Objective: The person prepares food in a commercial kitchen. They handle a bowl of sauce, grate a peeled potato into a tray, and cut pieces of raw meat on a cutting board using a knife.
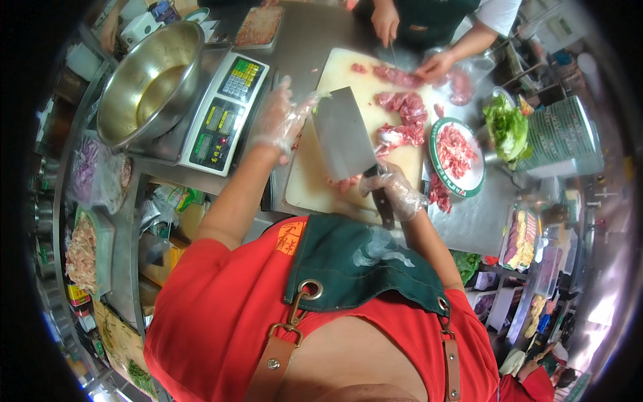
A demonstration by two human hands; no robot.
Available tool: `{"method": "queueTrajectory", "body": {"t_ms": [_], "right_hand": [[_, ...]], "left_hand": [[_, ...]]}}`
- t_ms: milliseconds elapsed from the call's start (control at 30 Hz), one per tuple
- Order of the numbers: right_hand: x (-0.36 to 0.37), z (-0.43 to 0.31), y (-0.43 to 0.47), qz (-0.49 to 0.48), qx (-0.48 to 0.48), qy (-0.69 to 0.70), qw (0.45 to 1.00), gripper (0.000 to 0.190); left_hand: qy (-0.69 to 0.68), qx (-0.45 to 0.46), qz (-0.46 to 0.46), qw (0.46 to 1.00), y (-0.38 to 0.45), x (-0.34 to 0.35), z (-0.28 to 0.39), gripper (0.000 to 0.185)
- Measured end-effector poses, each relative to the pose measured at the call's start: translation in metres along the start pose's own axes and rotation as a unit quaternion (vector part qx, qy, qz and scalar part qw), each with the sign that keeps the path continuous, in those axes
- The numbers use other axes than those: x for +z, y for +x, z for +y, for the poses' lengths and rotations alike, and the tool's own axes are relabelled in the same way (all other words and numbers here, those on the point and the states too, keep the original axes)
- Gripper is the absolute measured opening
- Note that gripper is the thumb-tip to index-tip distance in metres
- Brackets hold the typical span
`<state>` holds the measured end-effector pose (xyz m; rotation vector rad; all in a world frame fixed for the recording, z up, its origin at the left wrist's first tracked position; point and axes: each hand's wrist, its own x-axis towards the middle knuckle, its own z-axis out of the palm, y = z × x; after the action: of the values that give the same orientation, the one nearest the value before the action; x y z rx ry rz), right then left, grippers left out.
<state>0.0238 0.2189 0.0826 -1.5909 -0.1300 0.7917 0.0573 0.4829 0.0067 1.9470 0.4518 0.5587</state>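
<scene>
My right hand [394, 190], in a clear plastic glove, grips the dark handle of a meat cleaver [342, 133]. Its broad blade is raised over a white cutting board [311, 186]. My left hand [284, 118], gloved too, is spread with fingers apart left of the blade, between the board and a digital scale, and holds nothing. Chunks of raw red meat [409, 111] lie on the board right of the blade. Small meat pieces [344, 182] lie under the blade's lower edge, partly hidden. A green-rimmed plate [481, 176] of cut meat stands at the board's right.
A digital scale [224, 115] bears a large steel bowl [118, 100] at left. Across the board, a co-worker's hands [436, 66] hold a knife and meat. Stacked green-patterned bowls [562, 135] and lettuce [506, 128] stand at right. A meat tray [259, 27] lies at the back.
</scene>
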Motion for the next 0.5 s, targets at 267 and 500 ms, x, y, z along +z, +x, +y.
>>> {"method": "queueTrajectory", "body": {"t_ms": [267,500], "right_hand": [[-0.050,0.042,-0.013,0.010,0.000,0.010,1.000,0.030],[-0.105,0.065,-0.110,0.157,-0.137,-0.002,0.978,0.030]], "left_hand": [[-0.092,-0.061,-0.110,0.988,0.032,0.042,-0.042,0.021],[-0.074,0.056,-0.208,0.974,0.039,0.086,-0.073,0.015]]}}
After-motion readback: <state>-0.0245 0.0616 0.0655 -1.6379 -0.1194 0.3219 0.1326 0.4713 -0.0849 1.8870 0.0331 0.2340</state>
